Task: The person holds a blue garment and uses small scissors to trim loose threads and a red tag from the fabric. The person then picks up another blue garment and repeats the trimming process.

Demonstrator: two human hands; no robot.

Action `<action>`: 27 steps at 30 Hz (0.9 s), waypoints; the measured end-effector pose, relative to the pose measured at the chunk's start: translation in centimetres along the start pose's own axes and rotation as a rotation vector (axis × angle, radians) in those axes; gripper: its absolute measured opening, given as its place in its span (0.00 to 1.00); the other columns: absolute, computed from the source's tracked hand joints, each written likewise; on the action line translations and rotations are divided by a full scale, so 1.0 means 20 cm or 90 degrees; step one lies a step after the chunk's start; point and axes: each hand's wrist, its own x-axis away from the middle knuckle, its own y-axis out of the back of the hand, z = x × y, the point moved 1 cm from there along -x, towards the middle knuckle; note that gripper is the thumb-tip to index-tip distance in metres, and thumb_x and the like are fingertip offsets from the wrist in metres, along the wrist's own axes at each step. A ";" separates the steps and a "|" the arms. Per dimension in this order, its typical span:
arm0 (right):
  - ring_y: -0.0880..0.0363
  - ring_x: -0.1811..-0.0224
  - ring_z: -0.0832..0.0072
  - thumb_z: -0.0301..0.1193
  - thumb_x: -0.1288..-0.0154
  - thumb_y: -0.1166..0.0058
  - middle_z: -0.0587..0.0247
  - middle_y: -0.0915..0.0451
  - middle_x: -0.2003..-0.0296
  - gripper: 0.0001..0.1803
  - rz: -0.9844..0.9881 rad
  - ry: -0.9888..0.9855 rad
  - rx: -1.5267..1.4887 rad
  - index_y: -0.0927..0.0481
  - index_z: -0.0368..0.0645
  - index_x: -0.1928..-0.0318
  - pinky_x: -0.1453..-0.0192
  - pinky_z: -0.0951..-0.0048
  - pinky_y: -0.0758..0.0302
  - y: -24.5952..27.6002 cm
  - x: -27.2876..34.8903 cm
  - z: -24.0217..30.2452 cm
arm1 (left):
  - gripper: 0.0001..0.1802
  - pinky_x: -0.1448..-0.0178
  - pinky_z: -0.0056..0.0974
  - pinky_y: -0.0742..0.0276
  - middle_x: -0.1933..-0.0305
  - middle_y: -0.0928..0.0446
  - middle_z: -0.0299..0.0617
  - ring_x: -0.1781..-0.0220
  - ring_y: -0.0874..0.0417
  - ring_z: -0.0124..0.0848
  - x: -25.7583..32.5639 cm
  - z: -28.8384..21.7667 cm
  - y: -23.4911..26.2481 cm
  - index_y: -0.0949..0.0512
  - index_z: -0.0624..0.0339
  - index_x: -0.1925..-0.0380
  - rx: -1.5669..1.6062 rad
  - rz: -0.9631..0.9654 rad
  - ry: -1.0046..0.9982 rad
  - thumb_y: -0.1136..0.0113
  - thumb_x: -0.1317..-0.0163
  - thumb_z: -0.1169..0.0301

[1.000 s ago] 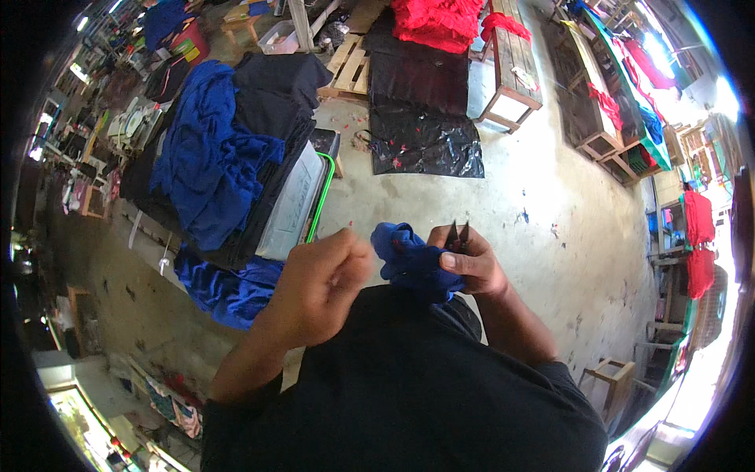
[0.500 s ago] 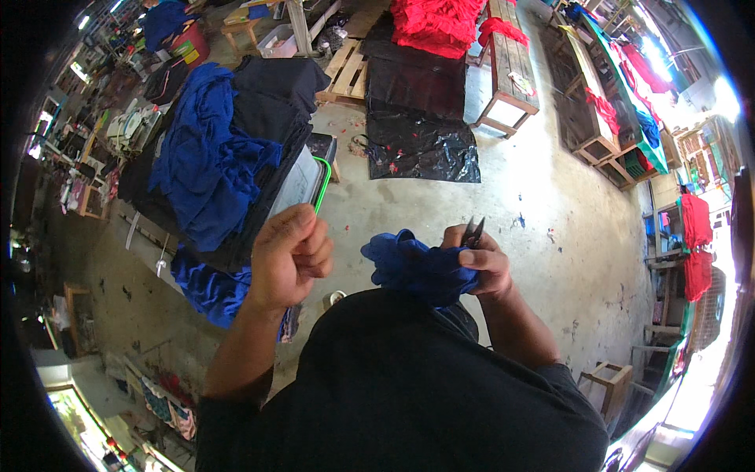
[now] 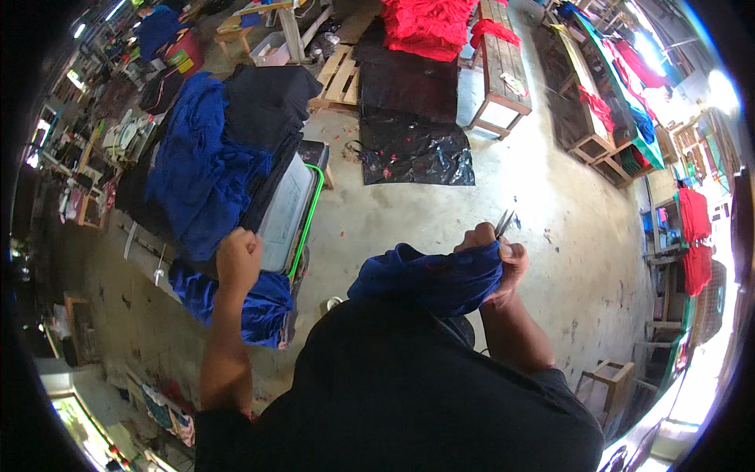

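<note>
My right hand (image 3: 507,271) is closed on a piece of blue cloth (image 3: 421,279), which hangs in folds in front of my body. The same hand keeps hold of small thread snips (image 3: 505,223), their pointed blades sticking up past the fingers. My left hand (image 3: 238,261) is curled into a fist at the near edge of the cloth-covered table; whatever it may hold is hidden. Beyond that fist spreads a heap of blue fabric (image 3: 193,177) over black cloth (image 3: 271,98). More blue fabric (image 3: 263,311) hangs down just below and beside my left wrist.
A grey bin with a green rim (image 3: 308,220) stands beside the table. Ahead, a black plastic sheet (image 3: 417,149) lies on the concrete floor, with a red fabric pile (image 3: 425,31) at its far end. A wooden bench (image 3: 507,79) and a stool (image 3: 605,381) stand to the right.
My left hand has moved left, away from my body to the table side. My right hand has shifted slightly right and up, and the blue cloth now stretches wider and flatter.
</note>
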 end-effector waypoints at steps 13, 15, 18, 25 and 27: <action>0.32 0.78 0.75 0.38 0.42 0.43 0.67 0.33 0.79 0.14 -0.031 -0.067 0.088 0.34 0.45 0.73 0.72 0.70 0.35 -0.10 -0.15 0.00 | 0.20 0.43 0.50 0.25 0.53 0.18 0.58 0.47 0.18 0.50 -0.05 -0.44 -0.11 0.24 0.62 0.48 -0.156 0.040 -0.087 0.35 0.41 0.75; 0.29 0.76 0.74 0.37 0.41 0.42 0.64 0.29 0.78 0.14 0.000 -0.078 0.033 0.32 0.43 0.70 0.70 0.70 0.33 -0.09 -0.16 0.01 | 0.26 0.39 0.52 0.27 0.49 0.19 0.55 0.45 0.17 0.47 -0.12 -0.56 -0.04 0.26 0.60 0.44 0.045 0.194 -0.015 0.32 0.43 0.75; 0.34 0.80 0.77 0.39 0.41 0.44 0.68 0.34 0.80 0.15 -0.003 -0.071 0.081 0.34 0.47 0.73 0.73 0.72 0.35 -0.15 -0.18 0.02 | 0.23 0.28 0.57 0.39 0.45 0.19 0.51 0.44 0.19 0.48 -0.15 -0.79 0.06 0.25 0.58 0.45 0.228 0.194 -0.102 0.33 0.41 0.74; 0.25 0.74 0.77 0.42 0.37 0.44 0.68 0.27 0.77 0.16 -0.052 -0.047 0.127 0.32 0.46 0.68 0.68 0.74 0.28 -0.16 -0.17 0.13 | 0.06 0.25 0.56 0.37 0.56 0.17 0.47 0.52 0.16 0.45 -0.16 -1.09 0.03 0.20 0.58 0.63 0.346 0.192 -0.288 0.33 0.39 0.72; 0.23 0.72 0.76 0.42 0.36 0.43 0.67 0.24 0.74 0.16 -0.080 -0.030 0.144 0.30 0.44 0.64 0.66 0.75 0.26 -0.15 -0.20 0.19 | 0.07 0.28 0.55 0.33 0.59 0.17 0.47 0.54 0.15 0.46 -0.16 -1.05 0.07 0.20 0.59 0.64 0.368 0.147 -0.270 0.32 0.40 0.72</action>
